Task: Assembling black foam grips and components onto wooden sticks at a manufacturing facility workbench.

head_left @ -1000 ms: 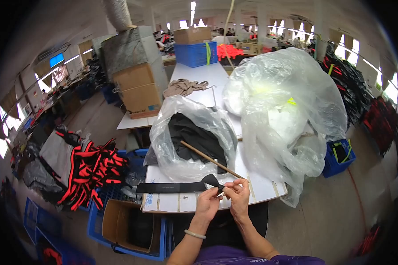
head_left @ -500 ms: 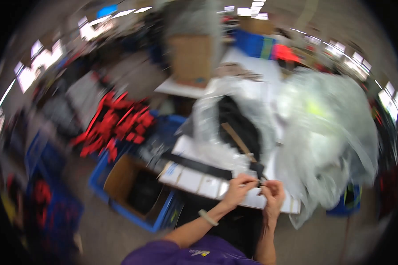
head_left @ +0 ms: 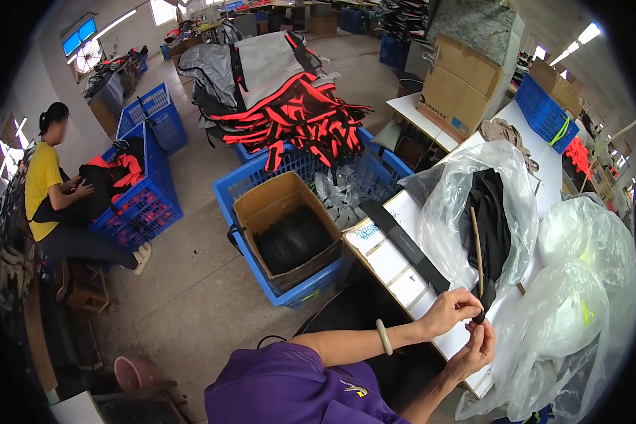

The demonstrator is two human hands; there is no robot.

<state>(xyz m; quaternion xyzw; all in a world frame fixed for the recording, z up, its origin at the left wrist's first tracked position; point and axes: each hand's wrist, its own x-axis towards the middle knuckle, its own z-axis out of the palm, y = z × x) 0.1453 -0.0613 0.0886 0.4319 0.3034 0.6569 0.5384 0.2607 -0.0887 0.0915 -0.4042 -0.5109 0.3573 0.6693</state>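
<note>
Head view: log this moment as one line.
left hand: pinching black piece; right hand: pinching same piece; brown stick: over black cloth; black strap: on white table

Solid black is shown by the small fabric piece (head_left: 479,316), the long flat fabric strip (head_left: 406,245) and the bunched cloth (head_left: 495,205) within the translucent, whitish plastic bag (head_left: 442,226). The thin wooden stick (head_left: 478,247) is coloured tan, the flat bench (head_left: 410,288) white with blue marks. The heaped black fabric straps (head_left: 304,120) are edged in orange-red; the purple cloth shirt (head_left: 283,385) is marked with a yellow motif.
</note>
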